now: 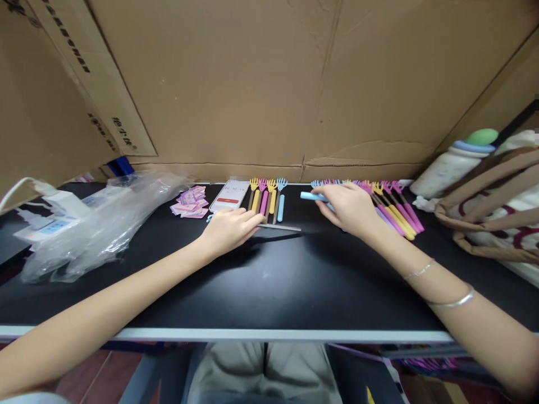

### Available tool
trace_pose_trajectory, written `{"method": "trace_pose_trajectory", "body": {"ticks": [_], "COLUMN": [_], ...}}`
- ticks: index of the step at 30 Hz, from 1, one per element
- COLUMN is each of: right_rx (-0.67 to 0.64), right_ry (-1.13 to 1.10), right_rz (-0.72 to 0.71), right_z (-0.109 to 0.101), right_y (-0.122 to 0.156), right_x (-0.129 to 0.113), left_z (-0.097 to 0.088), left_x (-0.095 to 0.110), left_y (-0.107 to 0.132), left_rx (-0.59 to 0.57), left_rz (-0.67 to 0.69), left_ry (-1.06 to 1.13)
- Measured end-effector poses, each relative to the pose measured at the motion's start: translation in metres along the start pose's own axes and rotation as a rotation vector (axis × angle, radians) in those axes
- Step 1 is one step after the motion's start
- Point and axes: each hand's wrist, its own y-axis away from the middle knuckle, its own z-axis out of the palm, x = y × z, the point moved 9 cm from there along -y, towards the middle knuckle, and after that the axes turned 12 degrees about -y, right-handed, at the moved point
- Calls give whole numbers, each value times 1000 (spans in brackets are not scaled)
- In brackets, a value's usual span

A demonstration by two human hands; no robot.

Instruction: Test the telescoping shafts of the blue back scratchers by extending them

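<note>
My left hand (231, 230) is closed around a back scratcher's thin metal rod (284, 227), which points right; a bit of its blue claw head shows left of the fingers. My right hand (349, 206) grips a light-blue handle sleeve (311, 196), its end pointing left, apart from the rod. Between the hands lies a short row of back scratchers (264, 202) with yellow, pink and blue claw heads. Another row of back scratchers (398, 210), in pink, yellow, purple and blue, lies behind and right of my right hand, which partly hides it.
A phone (231, 194) and a pile of small pink cards (190, 203) lie at the back left. Clear plastic bags (101, 230) and a power strip (54, 221) are at far left. A bottle (450, 168) and a bag (497, 219) stand right. Cardboard (236, 84) walls the back.
</note>
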Motion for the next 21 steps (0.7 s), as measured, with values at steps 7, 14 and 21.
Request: {"method": "trace_pose_trajectory", "body": {"ticks": [7,14,21], "right_rx": [-126,-237,-349], "right_ry": [54,-122,-148], "right_rz": [-35,-24,-38], "right_z": [21,31,45], "right_y": [11,16,19], "right_x": [20,6,-9], "left_z": [-5,-2,-5], "left_x": [-4,-9,-12], "left_y": [4,7,7], "left_rx": [70,36,49], "left_rz": [-60,-112,-136], "left_ry": [14,48,60]}}
